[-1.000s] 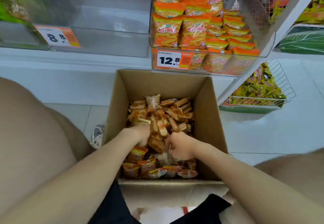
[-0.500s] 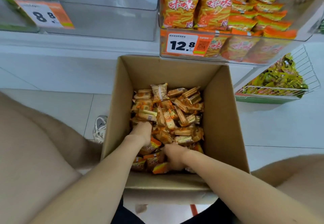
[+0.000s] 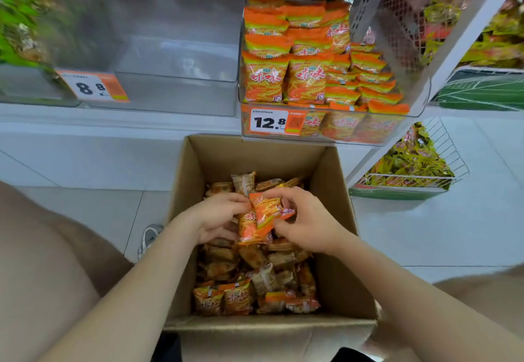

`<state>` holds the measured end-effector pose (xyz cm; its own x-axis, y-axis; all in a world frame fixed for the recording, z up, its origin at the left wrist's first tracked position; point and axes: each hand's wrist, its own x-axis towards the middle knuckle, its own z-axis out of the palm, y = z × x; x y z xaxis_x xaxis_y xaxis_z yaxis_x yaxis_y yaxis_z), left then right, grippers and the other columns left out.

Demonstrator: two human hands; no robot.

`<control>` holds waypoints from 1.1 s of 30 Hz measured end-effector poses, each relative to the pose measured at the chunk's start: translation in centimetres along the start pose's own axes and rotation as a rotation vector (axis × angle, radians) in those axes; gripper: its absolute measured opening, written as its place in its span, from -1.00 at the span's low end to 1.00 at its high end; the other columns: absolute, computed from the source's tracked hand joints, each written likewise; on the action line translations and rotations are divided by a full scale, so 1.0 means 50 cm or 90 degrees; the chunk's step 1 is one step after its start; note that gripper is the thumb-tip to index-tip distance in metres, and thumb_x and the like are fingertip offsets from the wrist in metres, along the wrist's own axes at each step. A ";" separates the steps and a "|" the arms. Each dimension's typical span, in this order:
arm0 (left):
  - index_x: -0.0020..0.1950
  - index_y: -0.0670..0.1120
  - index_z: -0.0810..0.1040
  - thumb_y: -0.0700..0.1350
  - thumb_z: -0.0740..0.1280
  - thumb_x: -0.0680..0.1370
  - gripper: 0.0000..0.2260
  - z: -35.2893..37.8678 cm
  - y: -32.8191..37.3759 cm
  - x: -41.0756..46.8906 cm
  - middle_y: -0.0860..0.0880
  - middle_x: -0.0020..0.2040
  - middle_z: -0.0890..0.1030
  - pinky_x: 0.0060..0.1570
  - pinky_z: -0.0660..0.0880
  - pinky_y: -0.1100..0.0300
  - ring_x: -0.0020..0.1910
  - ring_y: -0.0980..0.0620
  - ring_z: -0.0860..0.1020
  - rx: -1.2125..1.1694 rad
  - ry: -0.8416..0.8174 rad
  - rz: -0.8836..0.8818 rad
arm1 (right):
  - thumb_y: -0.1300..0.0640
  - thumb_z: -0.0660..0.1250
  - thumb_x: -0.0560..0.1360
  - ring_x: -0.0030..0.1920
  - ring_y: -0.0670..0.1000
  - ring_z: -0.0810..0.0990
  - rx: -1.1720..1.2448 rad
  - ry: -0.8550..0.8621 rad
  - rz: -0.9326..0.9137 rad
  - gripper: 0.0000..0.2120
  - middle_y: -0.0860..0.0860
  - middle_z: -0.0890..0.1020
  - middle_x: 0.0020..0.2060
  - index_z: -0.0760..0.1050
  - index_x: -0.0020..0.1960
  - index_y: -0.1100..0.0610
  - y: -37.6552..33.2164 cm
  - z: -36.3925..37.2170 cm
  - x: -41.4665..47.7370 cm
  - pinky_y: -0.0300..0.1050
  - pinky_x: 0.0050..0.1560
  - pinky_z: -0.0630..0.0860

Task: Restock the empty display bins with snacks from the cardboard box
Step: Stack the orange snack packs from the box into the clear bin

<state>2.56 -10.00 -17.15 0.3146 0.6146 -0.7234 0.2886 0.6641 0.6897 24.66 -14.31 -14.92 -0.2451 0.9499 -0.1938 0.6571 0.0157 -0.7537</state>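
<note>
Left hand (image 3: 218, 217) and right hand (image 3: 306, 222) grip orange plastic snack packets (image 3: 263, 217); empty clear plastic bin (image 3: 175, 49) far-left, nearer left hand.

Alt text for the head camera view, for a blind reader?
A left hand and right hand hold orange snack packets over an open cardboard box of snacks. Above, an empty clear bin sits beside a full bin.

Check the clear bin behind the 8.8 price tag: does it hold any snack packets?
No, the clear bin behind the 8.8 price tag shows only bare transparent walls and floor.
</note>
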 end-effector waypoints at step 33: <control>0.37 0.12 0.54 0.14 0.32 0.67 -0.72 0.115 0.349 -0.067 0.30 0.20 0.50 0.06 0.30 0.51 0.20 0.32 0.44 0.564 0.317 0.690 | 0.08 0.55 0.53 -0.22 0.05 0.60 -0.110 0.502 -0.075 -0.51 -0.02 0.56 -0.24 0.37 0.32 0.04 -0.021 -0.478 0.300 0.07 -0.16 0.57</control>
<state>11.75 -2.90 -2.50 0.4490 0.8292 0.3328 0.6227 -0.5575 0.5490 37.35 7.39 -2.03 0.2120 0.8787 0.4276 0.7745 0.1157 -0.6218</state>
